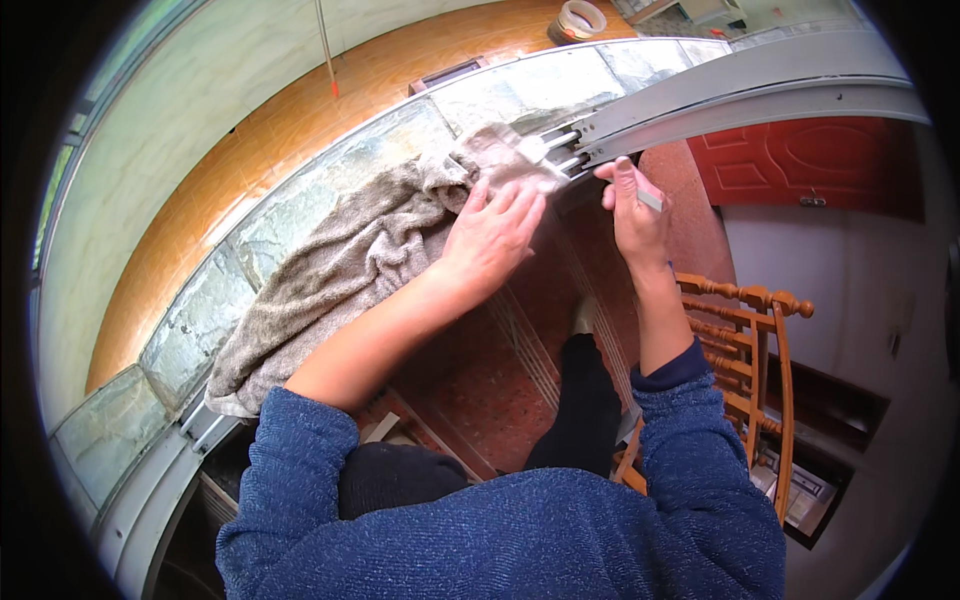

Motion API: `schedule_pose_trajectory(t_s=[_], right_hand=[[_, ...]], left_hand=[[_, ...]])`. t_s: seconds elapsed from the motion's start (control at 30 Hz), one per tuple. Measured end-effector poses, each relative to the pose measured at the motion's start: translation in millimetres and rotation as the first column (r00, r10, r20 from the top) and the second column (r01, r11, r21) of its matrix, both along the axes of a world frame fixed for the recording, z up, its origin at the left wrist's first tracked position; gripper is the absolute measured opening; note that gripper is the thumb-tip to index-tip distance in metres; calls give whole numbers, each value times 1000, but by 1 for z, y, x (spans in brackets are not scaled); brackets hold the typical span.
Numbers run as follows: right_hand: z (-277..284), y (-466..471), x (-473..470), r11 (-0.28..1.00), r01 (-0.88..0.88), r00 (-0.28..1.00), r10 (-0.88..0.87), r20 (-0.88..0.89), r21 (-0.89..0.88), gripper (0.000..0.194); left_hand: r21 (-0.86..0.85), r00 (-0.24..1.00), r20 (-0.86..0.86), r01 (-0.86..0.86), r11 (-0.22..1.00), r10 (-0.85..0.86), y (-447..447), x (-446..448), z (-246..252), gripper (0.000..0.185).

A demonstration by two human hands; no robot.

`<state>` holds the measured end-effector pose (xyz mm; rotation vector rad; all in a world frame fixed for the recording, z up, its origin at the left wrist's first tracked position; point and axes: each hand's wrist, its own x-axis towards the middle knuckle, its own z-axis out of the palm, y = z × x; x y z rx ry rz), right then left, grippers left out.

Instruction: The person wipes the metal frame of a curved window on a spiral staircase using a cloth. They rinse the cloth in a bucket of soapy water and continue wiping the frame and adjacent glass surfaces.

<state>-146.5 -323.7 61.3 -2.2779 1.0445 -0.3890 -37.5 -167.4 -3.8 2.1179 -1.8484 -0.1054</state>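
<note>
A crumpled grey-brown towel (337,247) lies along the stone-tiled sill (199,300), covering part of the metal window track (206,427). At the towel's upper end is a paler, pinkish cloth (502,154). My left hand (495,232) rests palm down on that cloth's near edge, fingers slightly apart. To its right, just short of the exposed rails (562,150), my right hand (637,210) is closed around a small flat pale handle (649,200). The handle's other end is hidden by my fingers. A blurred white patch beside the rails cannot be made out.
A window frame member (750,94) runs to the upper right. At my right stands a turned-wood chair (750,360), with a red panelled door (810,169) beyond. Past the sill are a bucket (577,22) and an orange-tipped pole (327,52). Below is a reddish floor (487,397).
</note>
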Motion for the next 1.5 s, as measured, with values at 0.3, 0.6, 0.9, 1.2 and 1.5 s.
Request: schedule_pose_trajectory(t_s=[0.3, 0.6, 0.9, 1.2, 1.5], right_hand=[[-108, 5, -8, 992, 123, 980, -122, -157, -2, 32], [6, 20, 27, 859, 22, 970, 106, 220, -511, 14], [-29, 42, 2, 955, -261, 911, 292, 290, -142, 20], [-42, 2, 20, 748, -312, 947, 196, -254, -585, 8], [-58, 2, 29, 879, -189, 916, -3, -402, -437, 19]], left_hand=[[-1, 998, -17, -58, 998, 58, -14, 1, -16, 79], [133, 932, 12, -361, 923, 363, -35, 54, -10, 69], [-223, 878, -76, -476, 851, 472, -55, 55, -5, 55], [-275, 980, -86, -195, 941, 178, -6, 10, 8, 29], [-64, 945, -291, -175, 982, 149, 58, 12, 3, 50]])
